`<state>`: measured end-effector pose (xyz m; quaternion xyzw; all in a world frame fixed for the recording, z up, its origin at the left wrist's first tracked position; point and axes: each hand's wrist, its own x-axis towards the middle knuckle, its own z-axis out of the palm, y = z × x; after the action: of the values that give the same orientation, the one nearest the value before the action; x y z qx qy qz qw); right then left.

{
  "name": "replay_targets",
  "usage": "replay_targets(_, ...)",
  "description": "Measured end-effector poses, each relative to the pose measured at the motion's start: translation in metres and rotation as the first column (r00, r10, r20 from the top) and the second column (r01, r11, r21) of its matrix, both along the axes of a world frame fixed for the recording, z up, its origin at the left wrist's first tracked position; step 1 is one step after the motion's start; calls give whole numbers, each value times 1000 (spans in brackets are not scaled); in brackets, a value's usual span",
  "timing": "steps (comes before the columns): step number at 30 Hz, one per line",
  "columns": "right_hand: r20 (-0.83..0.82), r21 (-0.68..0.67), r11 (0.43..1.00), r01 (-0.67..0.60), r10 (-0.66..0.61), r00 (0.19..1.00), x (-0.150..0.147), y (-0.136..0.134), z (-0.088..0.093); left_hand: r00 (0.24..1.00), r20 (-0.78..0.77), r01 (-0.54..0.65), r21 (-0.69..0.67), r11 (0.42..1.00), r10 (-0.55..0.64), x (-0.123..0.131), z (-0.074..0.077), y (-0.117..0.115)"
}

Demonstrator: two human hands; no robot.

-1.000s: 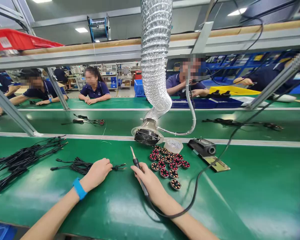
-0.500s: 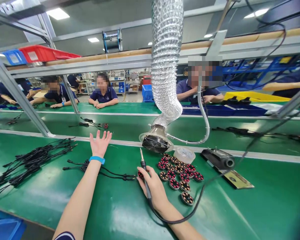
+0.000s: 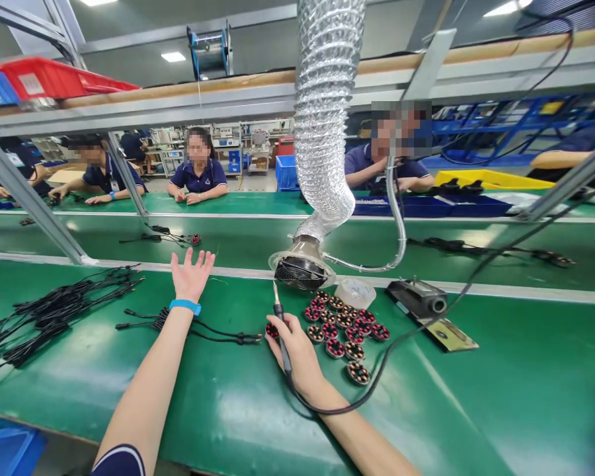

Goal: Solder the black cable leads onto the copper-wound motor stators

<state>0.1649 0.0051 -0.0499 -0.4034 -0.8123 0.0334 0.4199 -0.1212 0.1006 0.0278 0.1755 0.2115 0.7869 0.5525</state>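
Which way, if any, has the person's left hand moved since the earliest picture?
Yes. The left hand has lifted off the black cable and moved forward, away from the person. It is now open, fingers spread, beside the bench's far metal edge strip.

Electronics assembly factory floor: long green belt benches (image 3: 441, 403), a soldering iron (image 3: 279, 316) in use, a foil fume-extraction duct (image 3: 326, 112) overhead, navy-uniformed workers (image 3: 198, 173) along the line, red parts bins (image 3: 39, 78) upper left.
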Motion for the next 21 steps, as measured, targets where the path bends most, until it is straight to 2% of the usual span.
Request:
replay_targets(1,-7,-5,1000,0,0,1000,0,0,0,978,-207,-14,-5,1000,13,0,1,1)
replay_targets(2,-15,-7,1000,0,0,1000,1,0,1,883,-469,-31,-14,999,21,0,3,2)
replay_targets(3,-24,-8,1000,1,-1,1000,1,0,1,699,-715,-50,-25,998,17,0,3,3)
replay_targets(4,-33,-11,1000,-1,0,999,1,0,1,469,-883,-68,-36,997,0,0,3,4)
replay_targets(5,-42,-16,1000,-3,3,999,1,0,1,257,-966,-80,-50,996,-28,1,3,5)
replay_targets(6,-48,-24,1000,-8,6,999,2,0,2,104,-993,-86,-65,994,-56,2,1,6)
replay_targets(7,-52,-37,999,-10,8,999,2,0,3,12,-997,-84,-81,993,-80,2,-1,7)
replay_targets(11,-41,-98,995,3,-8,999,6,-1,5,-276,-945,-95,-153,984,-174,2,-13,13)
replay_targets(14,-39,-126,992,10,-16,999,8,-1,6,-443,-867,-113,-198,974,-228,1,-17,17)
replay_targets(17,-62,-117,993,-7,-1,998,9,-1,5,-536,-818,-113,-175,978,-209,10,-15,10)
replay_targets(21,-102,-67,998,-22,15,995,6,3,2,-565,-819,-63,-77,995,-99,43,-13,-20)
